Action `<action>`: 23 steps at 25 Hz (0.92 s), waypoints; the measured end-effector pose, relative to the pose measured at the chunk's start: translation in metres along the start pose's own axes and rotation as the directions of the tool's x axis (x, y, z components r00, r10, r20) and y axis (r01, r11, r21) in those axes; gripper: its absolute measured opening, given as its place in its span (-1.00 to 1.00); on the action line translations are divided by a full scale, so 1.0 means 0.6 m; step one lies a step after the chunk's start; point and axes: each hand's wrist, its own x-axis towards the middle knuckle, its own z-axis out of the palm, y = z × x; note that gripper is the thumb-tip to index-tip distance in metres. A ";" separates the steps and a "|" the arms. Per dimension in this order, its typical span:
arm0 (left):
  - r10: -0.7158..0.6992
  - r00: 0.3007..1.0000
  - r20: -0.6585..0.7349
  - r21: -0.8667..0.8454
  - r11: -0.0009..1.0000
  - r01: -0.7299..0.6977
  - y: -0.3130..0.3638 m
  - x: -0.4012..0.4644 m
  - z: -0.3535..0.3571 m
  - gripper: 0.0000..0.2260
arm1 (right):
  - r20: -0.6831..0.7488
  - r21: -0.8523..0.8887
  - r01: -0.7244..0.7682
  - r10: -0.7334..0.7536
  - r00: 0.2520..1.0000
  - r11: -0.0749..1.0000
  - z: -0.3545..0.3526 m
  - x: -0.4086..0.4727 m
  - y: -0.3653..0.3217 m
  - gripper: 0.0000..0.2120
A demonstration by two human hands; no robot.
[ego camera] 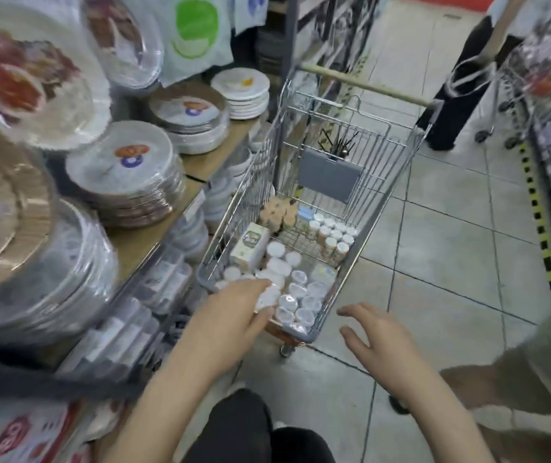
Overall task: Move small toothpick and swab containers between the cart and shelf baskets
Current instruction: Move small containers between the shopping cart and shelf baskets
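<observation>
small round containers (295, 290) crowd the cart (320, 330) at frame centre; light, stiff, slick plastic, best pinched by the lid rim. left hand (234, 304) grips one; right hand (372, 332) hovers, fingers spread.

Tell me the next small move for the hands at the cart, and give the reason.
Probably lift the left hand out of the cart with the white container its fingers grip, then carry it toward the shelf. That hand already holds one at the cart's near end, while the right hand hovers open outside the basket, holding nothing.
</observation>
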 end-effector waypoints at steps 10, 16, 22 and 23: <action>-0.231 0.970 0.074 -0.025 0.972 0.234 -0.143 0.257 0.020 -0.68 | 0.131 0.024 -0.002 -0.001 0.991 1.000 -0.005 0.255 0.044 -0.69; -0.210 0.954 0.213 -0.046 0.973 0.224 -0.127 0.413 0.082 -0.66 | 0.279 0.028 -0.115 0.103 0.955 0.993 -0.023 0.387 0.162 -0.68; -0.336 0.898 0.285 -0.124 0.916 0.382 -0.141 0.567 0.202 -0.69 | 0.430 -0.030 -0.114 0.115 0.896 0.993 0.012 0.620 0.287 -0.71; -0.355 0.884 0.303 -0.143 0.901 0.410 -0.150 0.588 0.227 -0.70 | 0.451 -0.047 -0.131 0.138 0.882 0.990 0.029 0.660 0.307 -0.70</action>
